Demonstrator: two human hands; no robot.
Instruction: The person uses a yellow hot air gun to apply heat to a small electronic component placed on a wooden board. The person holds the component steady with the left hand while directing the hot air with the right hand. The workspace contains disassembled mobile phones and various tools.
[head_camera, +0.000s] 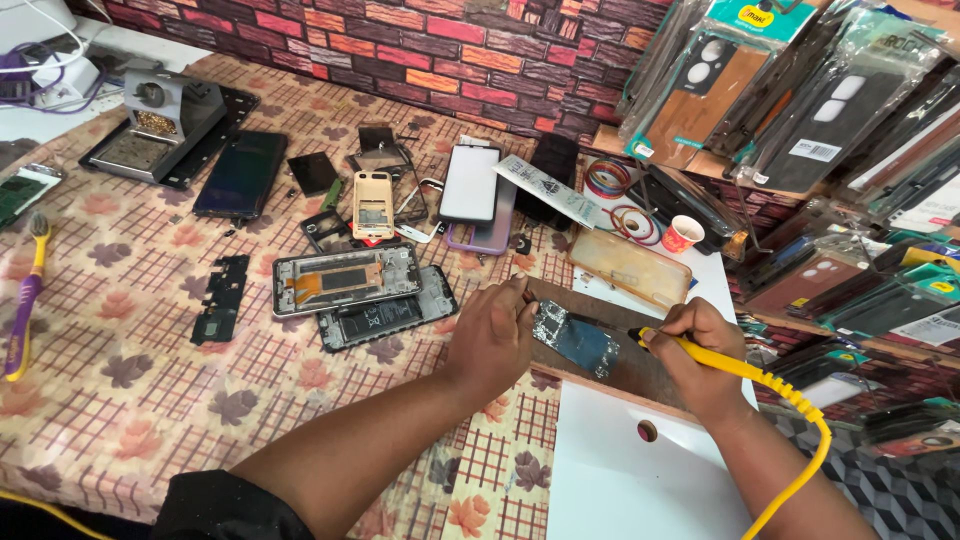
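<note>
Circuit board (575, 338), small, shiny and blue-grey, lies on a dark wooden block (640, 370) near the right side of the table. Left hand (492, 335) is curled, and its fingertips press down on the left end of the board to hold it flat. Right hand (700, 350) is closed around a yellow soldering iron (700, 352), gripping it like a pen, with the tip pointing left toward the right end of the board. I cannot tell if the tip touches the board. A yellow cord (800, 440) runs from the iron down past the wrist. The block sits partly on a white board (620, 480) with a small round hole. Just left of the hands lie two opened phones (365, 295) with their insides showing, on a flowered tablecloth (130, 400). Farther back are a dark phone (240, 172), a gold phone back (372, 205) and a white phone (470, 183). A clear phone case (630, 268) and a small red and white cup (683, 234) sit behind the block. A purple and yellow toothbrush (25, 300) lies at the far left. Packs of phone cases (800, 110) hang on the right.
</note>
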